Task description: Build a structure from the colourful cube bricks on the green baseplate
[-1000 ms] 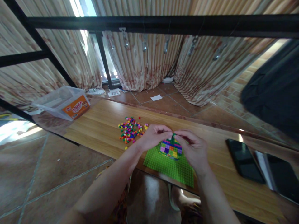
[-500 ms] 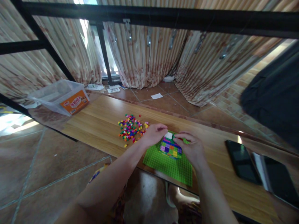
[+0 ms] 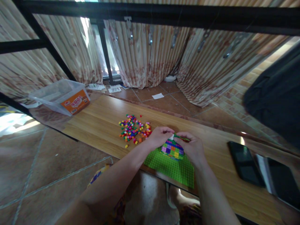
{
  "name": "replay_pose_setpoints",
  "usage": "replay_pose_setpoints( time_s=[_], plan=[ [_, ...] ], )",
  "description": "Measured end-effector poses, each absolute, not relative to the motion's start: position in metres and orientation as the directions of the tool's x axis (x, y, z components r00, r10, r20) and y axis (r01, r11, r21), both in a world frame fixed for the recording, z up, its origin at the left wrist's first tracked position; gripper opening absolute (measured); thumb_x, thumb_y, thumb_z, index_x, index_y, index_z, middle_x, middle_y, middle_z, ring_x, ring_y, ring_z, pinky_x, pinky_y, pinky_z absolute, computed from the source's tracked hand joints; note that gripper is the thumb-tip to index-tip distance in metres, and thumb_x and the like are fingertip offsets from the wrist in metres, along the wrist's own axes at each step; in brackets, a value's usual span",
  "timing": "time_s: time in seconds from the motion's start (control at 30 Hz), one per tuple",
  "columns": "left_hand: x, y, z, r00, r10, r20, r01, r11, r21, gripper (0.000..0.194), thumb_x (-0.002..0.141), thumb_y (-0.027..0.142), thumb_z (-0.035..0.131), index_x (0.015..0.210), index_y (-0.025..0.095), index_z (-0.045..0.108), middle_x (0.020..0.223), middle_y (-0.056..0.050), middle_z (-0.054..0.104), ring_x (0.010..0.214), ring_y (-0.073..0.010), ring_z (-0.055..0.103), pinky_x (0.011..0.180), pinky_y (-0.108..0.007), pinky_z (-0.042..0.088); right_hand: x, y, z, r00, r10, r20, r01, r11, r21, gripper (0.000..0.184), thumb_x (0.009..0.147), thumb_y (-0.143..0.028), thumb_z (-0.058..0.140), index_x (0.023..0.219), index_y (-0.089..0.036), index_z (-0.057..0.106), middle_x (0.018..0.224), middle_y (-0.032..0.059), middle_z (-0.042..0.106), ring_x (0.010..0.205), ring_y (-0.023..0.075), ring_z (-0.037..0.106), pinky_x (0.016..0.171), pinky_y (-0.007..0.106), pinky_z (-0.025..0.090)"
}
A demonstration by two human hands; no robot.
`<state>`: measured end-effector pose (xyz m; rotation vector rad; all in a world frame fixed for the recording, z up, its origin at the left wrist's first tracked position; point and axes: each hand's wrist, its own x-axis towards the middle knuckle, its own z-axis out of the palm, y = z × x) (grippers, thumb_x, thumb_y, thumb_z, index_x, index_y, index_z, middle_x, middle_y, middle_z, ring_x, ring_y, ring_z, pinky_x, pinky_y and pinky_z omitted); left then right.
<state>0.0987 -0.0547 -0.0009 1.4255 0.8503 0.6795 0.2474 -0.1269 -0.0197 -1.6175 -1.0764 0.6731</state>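
Observation:
A small building of many-coloured toy bricks [image 3: 172, 150] stands on a green studded baseplate [image 3: 173, 172] at the table's front edge. On its far top sits a white brick [image 3: 172, 137], partly covered by fingers. From the left, my left hand [image 3: 161, 136] closes its thumb and fingers at the white brick. My right hand [image 3: 192, 145] is at the far right top of the building, fingers curled together by a green strip of bricks; what lies between its fingertips is too small to make out.
Loose coloured bricks [image 3: 133, 128] lie in a pile left of the baseplate on the wooden table [image 3: 100, 115]. A clear plastic box [image 3: 59, 97] with an orange label is at the far left end. Two dark phone-like devices, one a black phone [image 3: 245, 164], lie at the right.
My left hand has moved right and onto the white brick, covering much of it. My right hand's fingers have come closer to it. The view has shifted slightly.

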Motion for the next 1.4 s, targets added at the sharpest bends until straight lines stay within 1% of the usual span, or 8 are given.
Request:
replay_pose_setpoints(
  time_s=[0.13,0.37,0.63,0.8,0.9,1.13,1.27,1.4],
  plan=[
    [0.102,-0.054,-0.002,0.547,0.829,-0.117,0.124,0.057,0.991,0.020,0.074,0.018,0.063,0.090,0.011,0.074,0.076,-0.003,0.069,0.067,-0.0109,0.057,0.067,-0.023,0.046,0.246,-0.127,-0.013,0.424,0.905,-0.013,0.248,-0.130,-0.960,0.038,0.061,-0.046,0.080,0.086,-0.018,0.074,0.081,0.0049,0.073,0.068,0.0176,0.065,0.066,0.032,0.053],
    [0.109,-0.049,-0.003,0.515,0.849,-0.120,0.215,0.008,0.977,0.022,0.070,0.019,0.065,0.087,0.010,0.076,0.074,-0.004,0.071,0.065,-0.0126,0.058,0.064,-0.024,0.047,0.248,-0.128,-0.014,0.384,0.923,0.003,0.221,-0.089,-0.971,0.037,0.061,-0.045,0.081,0.086,-0.018,0.074,0.082,0.0045,0.075,0.072,0.0180,0.068,0.071,0.032,0.055],
    [0.107,-0.047,-0.001,0.547,0.836,-0.031,0.281,-0.149,0.948,0.019,0.072,0.020,0.063,0.082,0.013,0.077,0.074,-0.004,0.073,0.068,-0.0144,0.061,0.066,-0.025,0.049,0.251,-0.128,-0.019,0.363,0.932,0.022,0.262,-0.079,-0.962,0.037,0.065,-0.045,0.079,0.090,-0.019,0.075,0.087,0.0052,0.075,0.077,0.0199,0.069,0.074,0.035,0.056],
    [0.107,-0.048,-0.001,0.549,0.836,0.010,0.279,-0.194,0.941,0.018,0.073,0.019,0.061,0.079,0.014,0.076,0.074,-0.003,0.073,0.070,-0.0144,0.062,0.068,-0.025,0.049,0.251,-0.130,-0.016,0.362,0.932,0.020,0.250,-0.077,-0.965,0.038,0.064,-0.046,0.079,0.090,-0.019,0.076,0.088,0.0053,0.076,0.077,0.0199,0.070,0.074,0.035,0.056],
    [0.106,-0.050,-0.002,0.546,0.838,0.007,0.263,-0.179,0.948,0.018,0.074,0.021,0.061,0.080,0.013,0.076,0.074,-0.003,0.072,0.068,-0.0140,0.061,0.066,-0.024,0.048,0.253,-0.132,-0.011,0.409,0.912,0.021,0.234,-0.083,-0.969,0.038,0.065,-0.049,0.077,0.088,-0.019,0.076,0.087,0.0061,0.076,0.078,0.0204,0.070,0.074,0.034,0.056],
    [0.099,-0.048,-0.002,0.533,0.845,0.039,0.152,-0.141,0.978,0.024,0.084,0.026,0.055,0.086,0.012,0.074,0.084,-0.005,0.073,0.078,-0.0150,0.063,0.072,-0.025,0.049,0.260,-0.135,-0.004,0.489,0.870,0.062,0.304,-0.103,-0.947,0.036,0.074,-0.053,0.068,0.084,-0.019,0.077,0.089,0.0057,0.076,0.087,0.0226,0.069,0.083,0.036,0.052],
    [0.085,-0.035,0.003,0.454,0.889,0.059,0.170,-0.151,0.974,0.024,0.084,0.024,0.054,0.088,0.013,0.074,0.088,-0.006,0.074,0.083,-0.0157,0.064,0.077,-0.026,0.050,0.256,-0.135,-0.001,0.488,0.871,0.054,0.317,-0.119,-0.941,0.039,0.074,-0.054,0.067,0.083,-0.018,0.077,0.084,0.0059,0.076,0.081,0.0236,0.070,0.075,0.034,0.053],
    [0.051,-0.012,0.008,0.402,0.913,0.067,0.228,-0.170,0.959,0.022,0.081,0.018,0.054,0.088,0.013,0.074,0.081,-0.004,0.073,0.075,-0.0131,0.063,0.073,-0.024,0.049,0.257,-0.135,-0.002,0.497,0.866,0.058,0.355,-0.142,-0.924,0.036,0.073,-0.053,0.067,0.082,-0.020,0.077,0.083,0.0047,0.077,0.079,0.0240,0.071,0.071,0.033,0.054]
  ],
)
